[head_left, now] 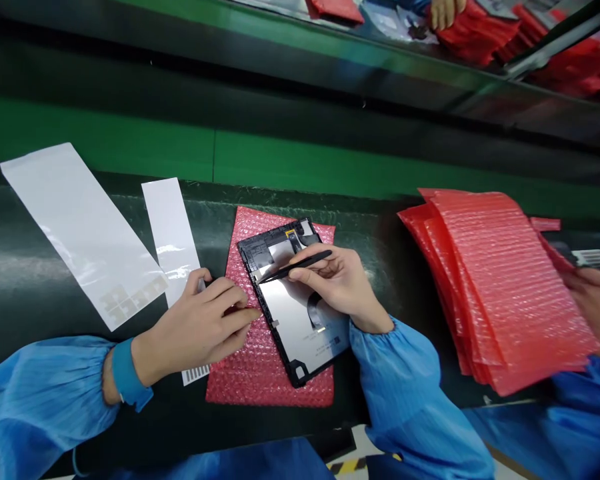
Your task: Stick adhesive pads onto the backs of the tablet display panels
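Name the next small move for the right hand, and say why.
I'd likely work the black tool gently at the left edge of the silver panel: the right hand holds the tool's tip there, and the left hand is close by.

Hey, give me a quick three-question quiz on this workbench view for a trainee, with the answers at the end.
1. Which hand is holding the black pointed tool?
2. True or false: the flat silver-backed device lies on a sheet of plain white paper.
3. From the wearer's viewpoint, where is the stack of red bubble-wrap pieces?
A) Left of the device
B) Right of the device
C) On top of the device

Key:
1. The right hand.
2. False; it lies on a red bubble-wrap piece.
3. B
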Tool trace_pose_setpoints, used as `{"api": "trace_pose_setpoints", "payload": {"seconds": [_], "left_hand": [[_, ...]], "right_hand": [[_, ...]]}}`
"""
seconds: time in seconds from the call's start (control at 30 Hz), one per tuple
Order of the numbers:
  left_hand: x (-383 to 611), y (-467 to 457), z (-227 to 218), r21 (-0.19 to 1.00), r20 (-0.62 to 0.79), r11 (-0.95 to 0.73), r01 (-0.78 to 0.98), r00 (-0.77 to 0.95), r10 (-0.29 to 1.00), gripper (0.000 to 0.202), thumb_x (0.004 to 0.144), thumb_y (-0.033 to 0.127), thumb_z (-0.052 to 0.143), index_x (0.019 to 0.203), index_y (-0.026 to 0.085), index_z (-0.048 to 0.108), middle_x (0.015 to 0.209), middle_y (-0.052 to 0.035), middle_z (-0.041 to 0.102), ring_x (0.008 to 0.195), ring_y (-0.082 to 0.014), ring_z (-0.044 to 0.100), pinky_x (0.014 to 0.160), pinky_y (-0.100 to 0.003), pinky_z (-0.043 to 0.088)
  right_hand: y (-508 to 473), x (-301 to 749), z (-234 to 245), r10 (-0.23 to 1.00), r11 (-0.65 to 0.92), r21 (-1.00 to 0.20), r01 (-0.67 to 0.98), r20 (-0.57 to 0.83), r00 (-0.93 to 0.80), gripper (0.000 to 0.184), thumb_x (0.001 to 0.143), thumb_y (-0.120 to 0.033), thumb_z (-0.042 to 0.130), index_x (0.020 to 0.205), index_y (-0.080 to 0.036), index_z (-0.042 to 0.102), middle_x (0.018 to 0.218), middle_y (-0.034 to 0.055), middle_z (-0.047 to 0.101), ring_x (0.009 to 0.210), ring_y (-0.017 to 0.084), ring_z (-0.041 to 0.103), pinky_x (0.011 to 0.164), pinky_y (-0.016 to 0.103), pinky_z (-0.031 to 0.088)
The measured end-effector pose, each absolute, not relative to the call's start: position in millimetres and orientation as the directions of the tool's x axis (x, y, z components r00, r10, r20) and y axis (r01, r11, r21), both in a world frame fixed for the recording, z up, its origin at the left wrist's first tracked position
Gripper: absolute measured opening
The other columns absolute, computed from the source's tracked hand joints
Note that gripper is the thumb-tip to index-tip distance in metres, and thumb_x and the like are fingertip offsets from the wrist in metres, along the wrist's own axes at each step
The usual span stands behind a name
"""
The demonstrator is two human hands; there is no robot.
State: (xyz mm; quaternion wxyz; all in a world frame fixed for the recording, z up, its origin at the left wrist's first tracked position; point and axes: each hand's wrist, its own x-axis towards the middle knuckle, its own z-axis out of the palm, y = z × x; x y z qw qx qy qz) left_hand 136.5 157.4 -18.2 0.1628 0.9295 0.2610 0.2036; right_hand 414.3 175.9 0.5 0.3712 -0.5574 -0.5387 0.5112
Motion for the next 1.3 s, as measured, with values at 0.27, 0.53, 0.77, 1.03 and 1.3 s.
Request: {"api": "trace_pose_setpoints", "payload": {"seconds": [0.27,0.53,0.77,1.03,1.3], "left_hand": [[137.8,158.6,-19.2,0.423,0.287,-0.808,0.409,0.785,0.548,0.019,0.106,0.03,0.055,0.118,0.024,0.068,0.105,-0.0026,0.068,0.102,-0.0211,0.059,0.093,-0.047,0.03],[136.5,158.2,-16.5,0.401,0.294,-0.821,0.407,0.791,0.536,0.019,0.106,0.027,0.053,0.118,0.023,0.068,0.104,-0.003,0.068,0.102,-0.0211,0.058,0.094,-0.048,0.029],[139.5,158.8,-14.4,0.39,0.316,-0.797,0.461,0.746,0.586,0.02,0.105,0.027,0.054,0.121,0.024,0.067,0.105,-0.0028,0.068,0.101,-0.0223,0.058,0.092,-0.048,0.03],[138.6,157.6,-12.6,0.353,0.272,-0.765,0.538,0.724,0.634,0.037,0.104,0.038,0.054,0.137,0.024,0.062,0.124,-0.0081,0.066,0.111,-0.0284,0.058,0.095,-0.052,0.031],[139.1,157.3,-13.8,0.328,0.266,-0.766,0.553,0.724,0.637,0.042,0.104,0.039,0.051,0.142,0.023,0.059,0.125,-0.0097,0.066,0.112,-0.0287,0.059,0.097,-0.054,0.032]], "right_hand": [[175.2,414.2,1.9,0.982,-0.135,-0.96,0.244,-0.162,-0.094,0.035,0.077,-0.048,0.094,0.089,-0.019,0.078,0.067,0.0037,0.073,0.052,0.016,0.066,0.039,0.022,0.048],[176.3,413.8,0.9,0.984,-0.103,-0.969,0.223,-0.133,-0.122,0.034,0.078,-0.044,0.094,0.09,-0.017,0.078,0.067,0.0035,0.072,0.055,0.016,0.067,0.044,0.021,0.051],[176.3,414.1,-1.2,0.982,-0.109,-0.969,0.221,-0.139,-0.125,0.031,0.079,-0.042,0.093,0.091,-0.017,0.078,0.068,0.0035,0.073,0.055,0.015,0.067,0.045,0.021,0.051],[176.2,413.0,-0.6,0.982,-0.103,-0.973,0.205,-0.133,-0.135,0.033,0.08,-0.043,0.092,0.092,-0.016,0.077,0.068,0.0031,0.072,0.055,0.014,0.066,0.044,0.02,0.05],[176.6,412.4,-0.9,0.977,-0.14,-0.971,0.194,-0.168,-0.133,0.032,0.079,-0.038,0.092,0.093,-0.015,0.075,0.073,0.0035,0.074,0.055,0.012,0.064,0.043,0.019,0.045]]}}
